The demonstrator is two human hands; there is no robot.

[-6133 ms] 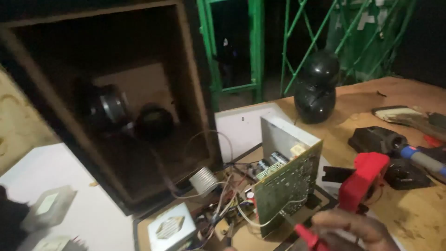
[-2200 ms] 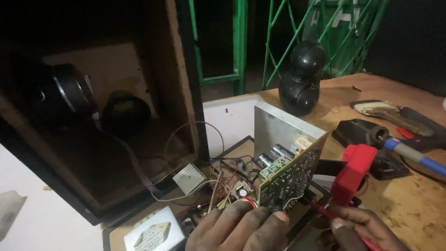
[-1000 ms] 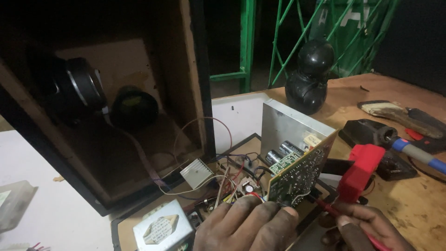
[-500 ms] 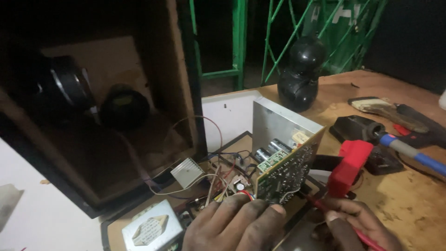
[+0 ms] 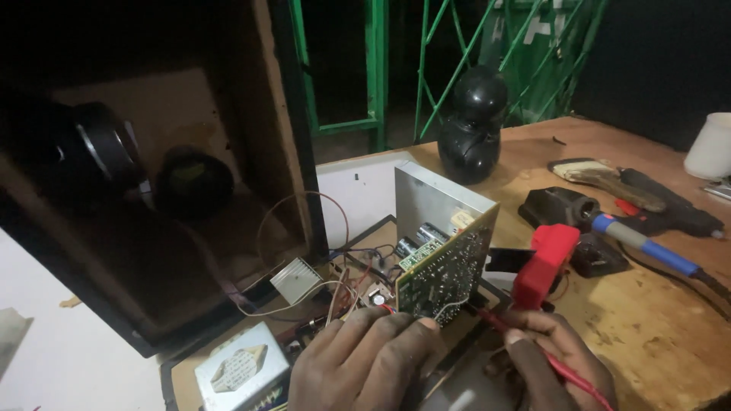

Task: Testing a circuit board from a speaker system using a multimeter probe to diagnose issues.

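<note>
A green circuit board (image 5: 448, 266) stands tilted on edge against a silver metal heat sink (image 5: 430, 199), amid a tangle of coloured wires (image 5: 354, 278). My left hand (image 5: 365, 361) rests fingers-down at the board's lower edge, holding it steady. My right hand (image 5: 552, 358) pinches a thin red probe (image 5: 533, 348) whose tip touches the board's lower right corner. A red clamp-shaped meter (image 5: 542, 262) stands just behind my right hand.
An open wooden speaker box (image 5: 164, 194) with two drivers lies at the left. A transformer (image 5: 240, 369) sits front left. A black rounded speaker (image 5: 470, 125), a soldering iron (image 5: 647, 247), a glue gun (image 5: 670, 205) and a white cup (image 5: 710, 146) lie on the wooden table (image 5: 655, 342).
My left hand came in and settled on the board's lower edge. My right hand brought the red probe up to the board. The view has shifted slightly.
</note>
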